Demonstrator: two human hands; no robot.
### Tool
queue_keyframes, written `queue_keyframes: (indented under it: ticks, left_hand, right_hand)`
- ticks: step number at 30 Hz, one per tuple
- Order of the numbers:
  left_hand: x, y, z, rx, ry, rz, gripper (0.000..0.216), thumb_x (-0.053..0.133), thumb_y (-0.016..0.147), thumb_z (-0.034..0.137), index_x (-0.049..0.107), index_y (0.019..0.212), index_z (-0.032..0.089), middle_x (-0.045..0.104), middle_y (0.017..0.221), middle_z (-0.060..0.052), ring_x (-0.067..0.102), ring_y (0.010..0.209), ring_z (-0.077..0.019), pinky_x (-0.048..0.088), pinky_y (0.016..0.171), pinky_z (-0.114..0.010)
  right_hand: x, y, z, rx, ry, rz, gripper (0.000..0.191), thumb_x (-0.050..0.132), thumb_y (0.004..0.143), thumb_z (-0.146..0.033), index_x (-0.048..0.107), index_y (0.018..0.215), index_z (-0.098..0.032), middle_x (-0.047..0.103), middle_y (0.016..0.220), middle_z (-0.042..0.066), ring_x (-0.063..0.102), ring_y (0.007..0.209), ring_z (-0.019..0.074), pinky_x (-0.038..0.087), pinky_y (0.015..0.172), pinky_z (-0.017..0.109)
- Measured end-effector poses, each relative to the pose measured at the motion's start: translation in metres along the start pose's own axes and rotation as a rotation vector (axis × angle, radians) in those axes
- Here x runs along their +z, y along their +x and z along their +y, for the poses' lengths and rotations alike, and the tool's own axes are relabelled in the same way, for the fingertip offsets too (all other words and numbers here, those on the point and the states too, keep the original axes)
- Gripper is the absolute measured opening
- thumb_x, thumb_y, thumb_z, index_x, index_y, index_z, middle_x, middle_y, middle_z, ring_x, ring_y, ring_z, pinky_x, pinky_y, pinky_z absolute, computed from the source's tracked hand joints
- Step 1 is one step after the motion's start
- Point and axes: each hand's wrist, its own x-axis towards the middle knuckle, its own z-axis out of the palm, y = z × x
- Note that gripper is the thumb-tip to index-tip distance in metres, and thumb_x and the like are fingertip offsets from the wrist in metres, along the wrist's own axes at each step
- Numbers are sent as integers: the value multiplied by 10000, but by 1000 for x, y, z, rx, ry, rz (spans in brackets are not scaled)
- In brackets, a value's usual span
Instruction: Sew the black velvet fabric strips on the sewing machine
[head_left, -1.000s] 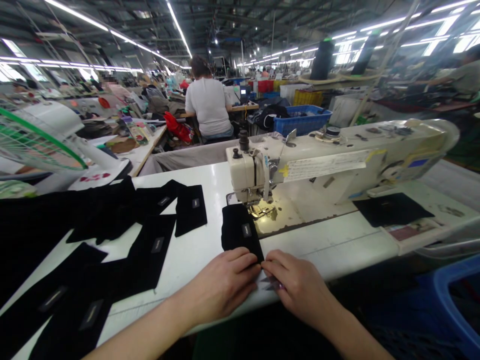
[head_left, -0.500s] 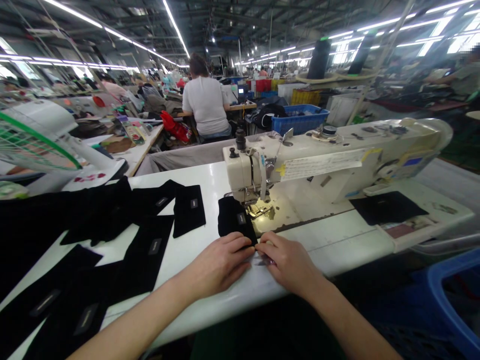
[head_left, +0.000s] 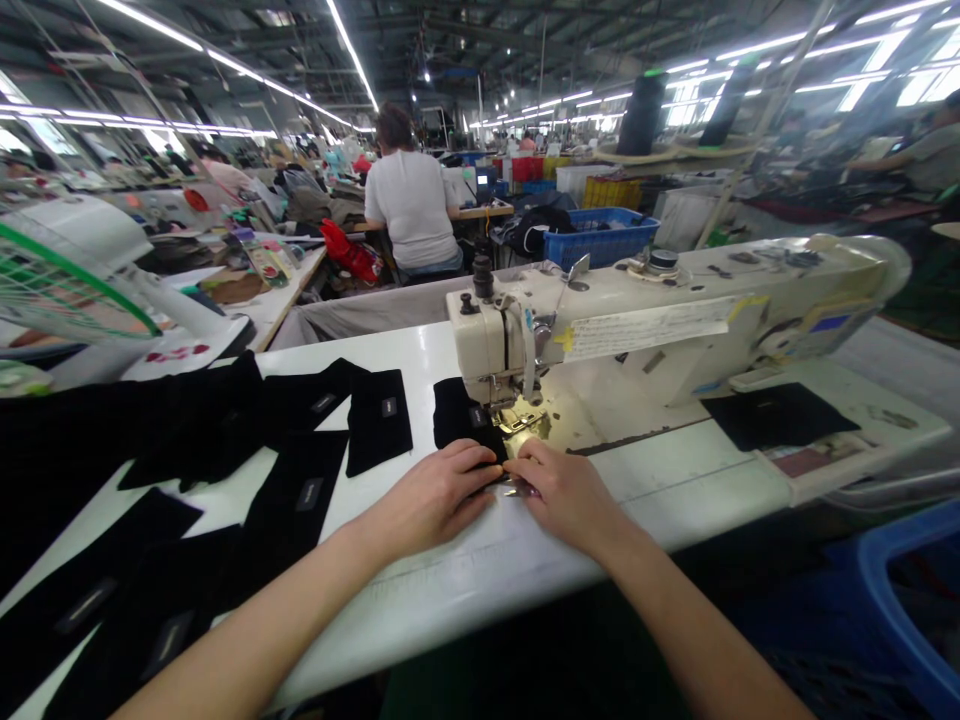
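Observation:
A black fabric piece with a small label lies on the machine bed, its right edge beside the presser foot of the sewing machine. My left hand is closed on its near edge, fingers pressed together on the cloth. Against the same edge, at the near right corner, my right hand pinches with thumb and forefinger. A small pointed metal tool, possibly thread snips, pokes out from under the right fingers; most of it is hidden. My fingertips almost meet.
Several labelled black pieces lie spread over the left of the white table. Another black piece rests at the right. A fan stands at the left, a blue basket at the lower right. A person sits ahead.
Both hands have moved forward and slightly left, carrying the black fabric piece farther along beside the presser foot. The other pieces lie as before.

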Motion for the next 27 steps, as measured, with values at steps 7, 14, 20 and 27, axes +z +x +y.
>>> queue_keyframes:
  ticks: [7, 14, 20, 27]
  left_hand:
    - [2, 3, -15, -4, 21, 29, 282, 499, 988, 253, 667, 1196, 161, 640, 1173, -131, 586, 1111, -245, 548, 948, -412]
    - [1, 10, -27, -23, 60, 26, 291, 481, 1000, 279, 682, 1168, 154, 644, 1150, -123, 593, 1084, -236, 555, 929, -413]
    - [-1, 15, -39, -34, 61, 41, 289, 502, 985, 264, 691, 1178, 161, 649, 1161, -128, 600, 1098, -239, 542, 966, -438]
    - [-1, 21, -48, -51, 100, 70, 275, 510, 983, 266, 708, 1147, 166, 654, 1158, -120, 598, 1101, -244, 543, 969, -425]
  right_hand:
    - [-3, 13, 1, 41, -28, -38, 230, 529, 960, -186, 678, 1130, -227, 643, 1062, 43, 632, 867, 156, 448, 697, 247]
    - [-6, 19, 0, 66, -45, -32, 243, 513, 965, -189, 669, 1146, -230, 648, 1068, 44, 645, 855, 167, 454, 672, 257]
    - [-5, 11, -1, 87, -40, -32, 233, 547, 942, -167, 664, 1137, -217, 634, 1091, 57, 642, 858, 162, 463, 674, 252]
    - [0, -7, -3, 93, -24, -19, 261, 567, 908, -129, 657, 1138, -213, 635, 1104, 53, 644, 848, 156, 450, 664, 238]
